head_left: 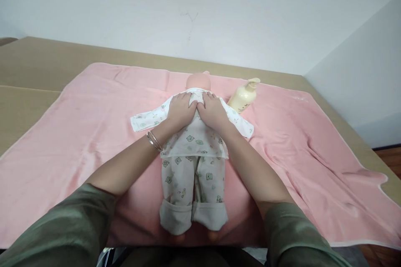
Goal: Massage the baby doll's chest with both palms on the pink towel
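A baby doll (198, 81) in a white printed top and trousers (209, 177) lies face down on a pink blanket (103, 121), its head away from me and its feet near the front edge. My left hand (181, 110) lies flat on the left side of its upper back. On the right side rests my right hand (213, 110), also flat, with the two thumbs close together at the middle. Neither hand grips anything. The doll's sleeves spread out to both sides.
A cream pump bottle (242, 98) lies tilted on the blanket, just beyond the doll's right-hand sleeve. The blanket covers much of a tan table (40, 56). A white wall (134, 16) stands behind, with a dark frame at the top.
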The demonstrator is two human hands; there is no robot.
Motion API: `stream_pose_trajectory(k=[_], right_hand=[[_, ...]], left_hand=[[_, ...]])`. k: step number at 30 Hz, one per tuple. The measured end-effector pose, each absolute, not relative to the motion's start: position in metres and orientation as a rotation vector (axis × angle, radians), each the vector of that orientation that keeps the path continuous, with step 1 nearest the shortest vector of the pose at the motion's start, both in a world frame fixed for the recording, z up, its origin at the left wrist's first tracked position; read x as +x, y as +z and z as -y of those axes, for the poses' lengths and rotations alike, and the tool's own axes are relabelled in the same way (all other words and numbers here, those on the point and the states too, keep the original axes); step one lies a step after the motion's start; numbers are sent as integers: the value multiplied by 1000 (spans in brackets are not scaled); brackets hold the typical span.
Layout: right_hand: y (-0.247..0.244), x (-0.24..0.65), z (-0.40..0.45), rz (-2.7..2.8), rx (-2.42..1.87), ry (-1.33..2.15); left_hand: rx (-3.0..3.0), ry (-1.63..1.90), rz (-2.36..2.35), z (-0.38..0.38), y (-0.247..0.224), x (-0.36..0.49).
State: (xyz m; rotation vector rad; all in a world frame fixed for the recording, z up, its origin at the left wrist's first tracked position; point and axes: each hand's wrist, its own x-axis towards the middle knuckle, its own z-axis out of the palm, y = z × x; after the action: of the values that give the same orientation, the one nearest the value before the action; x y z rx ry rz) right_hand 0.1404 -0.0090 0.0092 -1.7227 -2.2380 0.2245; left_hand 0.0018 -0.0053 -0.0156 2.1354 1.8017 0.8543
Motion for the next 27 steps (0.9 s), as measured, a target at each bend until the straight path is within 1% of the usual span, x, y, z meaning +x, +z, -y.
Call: stream_pose_trajectory(k=[5,7,10,12,15,18,23,27], right_hand=[[13,149,6,2055,-1584,336],[21,149,12,1993,-1541,251],[27,142,24,2039,-1487,93],[26,134,31,2164,-1503,127],[23,124,38,2338,-1589,235],[28,123,42,2344,-1615,311],[29,122,44,2225,-1593,215],[24,120,42,2300,-1628,258]], left_hand=[[1831,1167,-1650,2,-15,-5],[1593,1292,-1573,0,-11,-8],[1233,1381,-1450,-2,2,-13],[1104,1426,-1405,0,13,-15],[1070,1493,-1393,6,28,-16],[1115,1499,-1383,14,37,-15],[1161,1517,-1365,19,42,-14],[1136,1504,-1357,18,44,-15]])
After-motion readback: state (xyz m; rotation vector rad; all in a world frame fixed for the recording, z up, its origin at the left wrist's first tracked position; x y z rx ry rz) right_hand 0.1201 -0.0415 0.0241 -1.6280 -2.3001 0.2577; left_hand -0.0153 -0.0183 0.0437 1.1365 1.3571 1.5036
